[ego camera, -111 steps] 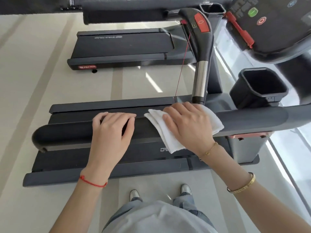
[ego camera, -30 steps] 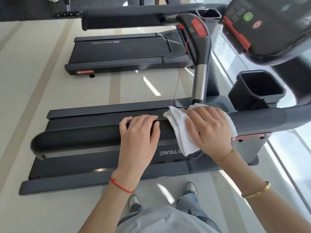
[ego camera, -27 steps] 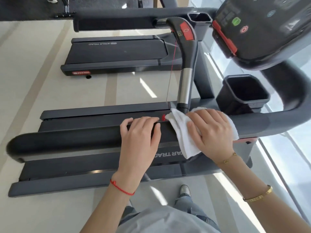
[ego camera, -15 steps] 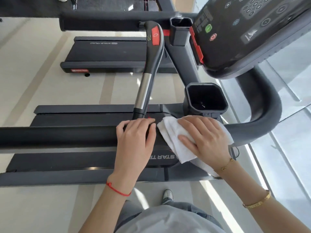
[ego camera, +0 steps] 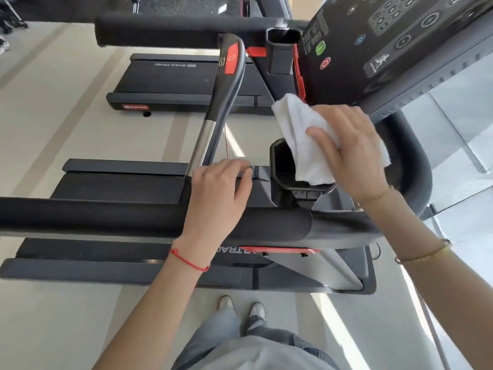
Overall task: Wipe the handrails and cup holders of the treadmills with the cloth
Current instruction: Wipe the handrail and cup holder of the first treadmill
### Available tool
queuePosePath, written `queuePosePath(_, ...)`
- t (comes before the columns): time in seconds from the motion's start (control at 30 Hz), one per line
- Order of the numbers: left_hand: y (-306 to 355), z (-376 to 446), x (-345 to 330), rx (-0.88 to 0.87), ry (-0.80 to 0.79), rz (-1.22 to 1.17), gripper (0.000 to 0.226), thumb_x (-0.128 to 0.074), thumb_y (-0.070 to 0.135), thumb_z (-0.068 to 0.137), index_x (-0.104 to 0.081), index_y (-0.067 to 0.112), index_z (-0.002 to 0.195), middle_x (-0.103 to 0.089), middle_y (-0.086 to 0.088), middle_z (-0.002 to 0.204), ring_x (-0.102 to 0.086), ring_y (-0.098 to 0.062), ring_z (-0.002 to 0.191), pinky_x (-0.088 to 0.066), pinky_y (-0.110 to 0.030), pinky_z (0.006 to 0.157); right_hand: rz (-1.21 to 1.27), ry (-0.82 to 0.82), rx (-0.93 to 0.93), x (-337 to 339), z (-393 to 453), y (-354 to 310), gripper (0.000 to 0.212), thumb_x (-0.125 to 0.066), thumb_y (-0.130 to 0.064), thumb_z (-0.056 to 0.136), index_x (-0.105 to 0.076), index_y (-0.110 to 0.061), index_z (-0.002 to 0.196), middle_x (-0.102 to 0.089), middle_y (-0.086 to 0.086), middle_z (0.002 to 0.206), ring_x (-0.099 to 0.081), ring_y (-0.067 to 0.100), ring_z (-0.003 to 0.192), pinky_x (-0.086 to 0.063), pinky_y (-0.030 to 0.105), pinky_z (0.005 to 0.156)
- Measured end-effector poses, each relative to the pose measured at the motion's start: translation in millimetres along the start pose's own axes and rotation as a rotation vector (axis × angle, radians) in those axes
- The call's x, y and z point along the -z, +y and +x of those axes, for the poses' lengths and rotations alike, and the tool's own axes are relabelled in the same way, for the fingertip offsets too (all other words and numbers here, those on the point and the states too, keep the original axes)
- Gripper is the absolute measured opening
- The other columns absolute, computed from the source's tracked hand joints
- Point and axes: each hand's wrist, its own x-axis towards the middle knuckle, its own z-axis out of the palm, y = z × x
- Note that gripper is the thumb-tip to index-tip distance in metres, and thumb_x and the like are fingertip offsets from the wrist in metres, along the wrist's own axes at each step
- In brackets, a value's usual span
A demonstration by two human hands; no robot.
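Observation:
My right hand [ego camera: 352, 153] holds the white cloth [ego camera: 301, 140] above the near black cup holder [ego camera: 277, 166]; the cloth's lower end hangs over the holder's opening. My left hand [ego camera: 218, 196] rests over the near black handrail [ego camera: 93, 217] with its fingers bent over the far side. A second cup holder [ego camera: 282, 41] sits further away, beside the console [ego camera: 386, 46]. The far handrail [ego camera: 160, 30] runs across the top of the view.
An upright handle [ego camera: 224, 94] with a red button and a chrome section rises between the two rails. The treadmill belt [ego camera: 112, 188] lies below the near rail. A second treadmill [ego camera: 181, 81] stands beyond. A window is at the right. My feet are on the pale floor.
My right hand has lifted the cloth off the near handrail and moved it up over the cup holder. My left hand stays on the rail. The view has shifted right.

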Motion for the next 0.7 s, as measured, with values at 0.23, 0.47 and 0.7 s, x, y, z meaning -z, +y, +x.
queuePosePath(0.23, 5.5, 38.8, -25.7, 0.033, -0.16, 0.024, 0.033, -0.047, 0.034, 0.101, -0.065, 0.014, 0.12, -0.069, 0.0, 0.114, -0.064, -0.022, 0.103, -0.042, -0.04, 0.095, -0.071, -0.466, 0.185, -66.2, 27.7, 41.3, 0.045, -0.036, -0.041, 0.099, -0.061, -0.009, 0.119, -0.065, 0.01, 0.102, -0.059, 0.031, 0.089, -0.044, 0.04, 0.078)
queuePosePath(0.47, 13.0, 52.0, -36.5, 0.094, -0.317, -0.027, 0.047, -0.044, 0.044, 0.101, -0.052, 0.016, 0.138, -0.062, -0.001, 0.128, -0.056, -0.021, 0.116, -0.035, -0.037, 0.104, -0.105, -0.48, 0.08, -59.8, 13.8, 55.7, 0.038, -0.04, -0.033, 0.095, -0.059, -0.005, 0.113, -0.06, 0.011, 0.088, -0.058, 0.032, 0.079, -0.048, 0.037, 0.072)
queuePosePath(0.7, 7.6, 51.8, -41.3, 0.119, -0.383, -0.107, 0.031, -0.042, 0.04, 0.101, -0.061, 0.017, 0.112, -0.053, 0.008, 0.088, -0.05, -0.015, 0.083, -0.045, -0.038, 0.088, -0.163, -0.603, 0.2, -74.5, 32.1, 41.0, 0.041, -0.031, -0.026, 0.089, -0.061, -0.009, 0.111, -0.062, 0.008, 0.09, -0.058, 0.029, 0.07, -0.051, 0.037, 0.062)
